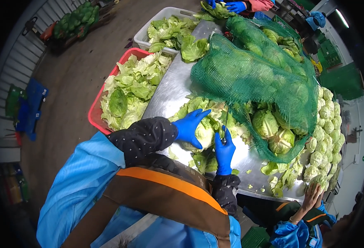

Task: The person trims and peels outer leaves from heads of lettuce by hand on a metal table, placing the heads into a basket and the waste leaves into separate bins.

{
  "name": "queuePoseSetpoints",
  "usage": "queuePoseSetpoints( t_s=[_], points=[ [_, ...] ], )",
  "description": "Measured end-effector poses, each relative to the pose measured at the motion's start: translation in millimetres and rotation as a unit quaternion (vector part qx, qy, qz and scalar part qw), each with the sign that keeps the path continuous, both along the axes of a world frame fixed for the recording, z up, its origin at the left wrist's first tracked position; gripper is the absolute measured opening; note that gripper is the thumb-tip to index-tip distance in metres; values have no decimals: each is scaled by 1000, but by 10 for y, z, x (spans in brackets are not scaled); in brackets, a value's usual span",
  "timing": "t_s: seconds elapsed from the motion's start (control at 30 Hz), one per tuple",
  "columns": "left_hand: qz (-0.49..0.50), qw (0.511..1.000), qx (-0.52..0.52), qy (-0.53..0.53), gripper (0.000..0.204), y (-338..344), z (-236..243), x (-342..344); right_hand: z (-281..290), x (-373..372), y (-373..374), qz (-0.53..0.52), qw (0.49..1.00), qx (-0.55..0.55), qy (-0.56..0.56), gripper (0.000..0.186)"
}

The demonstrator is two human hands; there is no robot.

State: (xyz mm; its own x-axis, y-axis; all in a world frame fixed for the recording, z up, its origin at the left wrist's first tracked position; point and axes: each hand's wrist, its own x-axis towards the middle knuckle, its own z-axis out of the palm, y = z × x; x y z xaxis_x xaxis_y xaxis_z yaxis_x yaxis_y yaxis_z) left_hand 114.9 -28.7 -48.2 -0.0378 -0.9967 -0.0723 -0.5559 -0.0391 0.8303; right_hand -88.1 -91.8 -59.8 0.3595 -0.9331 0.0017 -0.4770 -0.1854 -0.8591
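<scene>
My left hand (187, 127), in a blue glove, lies on the side of a pale green cabbage (204, 135), thumb and fingers spread around it. The cabbage rests on the steel table (162, 96) in front of me. My right hand (225, 151), also gloved in blue, is closed at the cabbage's right side around a knife (226, 118). Its thin blade points away from me; the handle is mostly hidden in the glove. Loose leaves (205, 161) lie below the cabbage, and more leaves and trimmings lie behind it.
A green mesh sack (248, 78) of cabbages covers the table's middle. Left stand a red crate (94, 110) and a white basket (139, 38), both with leaves. Trimmed cabbages (325, 142) are stacked right. Co-workers' hands show at the far edge (235, 6) and lower right (312, 196).
</scene>
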Motion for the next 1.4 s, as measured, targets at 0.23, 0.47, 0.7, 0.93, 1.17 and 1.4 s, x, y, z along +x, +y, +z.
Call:
queuePoseSetpoints(
  t_s=[0.23,0.47,0.7,0.93,1.17,1.4],
  points=[
    [37,998,-50,29,105,566,75,-82,-410,49,-467,-158,985,-59,25,42],
    [290,875,-48,385,90,678,-173,-228,6,-101,421,2,981,84,-176,62],
    [283,828,197,443,35,759,-843,144,331,-355,295,12,963,240,-123,62],
    [84,995,-59,-4,128,281,245,-230,265,-304,422,33,977,198,-71,51],
    [99,992,84,-5,135,228,204,-454,521,-448,496,148,976,-5,156,57],
    [71,994,80,1,126,265,155,-502,509,-472,571,120,955,-31,270,69]
  ],
)
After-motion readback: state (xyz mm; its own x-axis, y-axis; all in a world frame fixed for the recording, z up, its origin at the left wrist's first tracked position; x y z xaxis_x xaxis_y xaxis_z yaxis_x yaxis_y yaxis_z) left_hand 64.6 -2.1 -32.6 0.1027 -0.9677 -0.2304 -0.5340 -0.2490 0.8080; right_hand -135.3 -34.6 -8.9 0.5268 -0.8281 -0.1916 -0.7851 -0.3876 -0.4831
